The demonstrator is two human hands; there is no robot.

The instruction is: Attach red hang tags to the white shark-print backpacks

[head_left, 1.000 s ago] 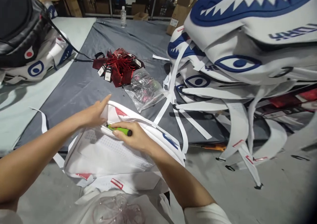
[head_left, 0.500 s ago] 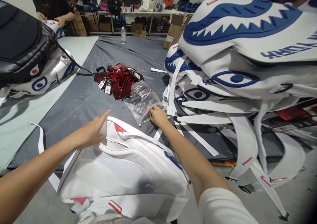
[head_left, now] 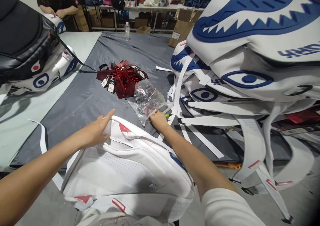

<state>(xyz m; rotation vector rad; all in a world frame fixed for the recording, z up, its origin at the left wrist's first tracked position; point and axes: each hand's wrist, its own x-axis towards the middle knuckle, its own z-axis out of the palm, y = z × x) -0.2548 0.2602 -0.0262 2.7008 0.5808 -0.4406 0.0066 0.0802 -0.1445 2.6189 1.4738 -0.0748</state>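
A white backpack (head_left: 120,172) stands in front of me, leaning at the table edge, with red patches and a perforated panel. My left hand (head_left: 101,129) grips its top left corner, the index finger stretched along the edge. My right hand (head_left: 159,120) is at the mouth of a clear plastic bag (head_left: 145,101), fingers curled against the plastic; their tips are partly hidden. Small dark and pink items show through the bag. A bright green thing (head_left: 168,115) sticks out beside my right hand. Beyond the bag lies a bunch of dark red tags (head_left: 123,77) on red strings.
White backpacks with blue shark mouths (head_left: 240,29) are piled at right, straps (head_left: 207,119) trailing. A black backpack (head_left: 22,42) lies at left. A water bottle (head_left: 127,31) and a cardboard box (head_left: 181,27) stand farther back. Another person's hands (head_left: 60,12) work at far left.
My right hand has turned and moved slightly lower at the plastic bag's mouth, its fingers now more hidden. My left hand keeps its place on the backpack. The whole view has shifted slightly.
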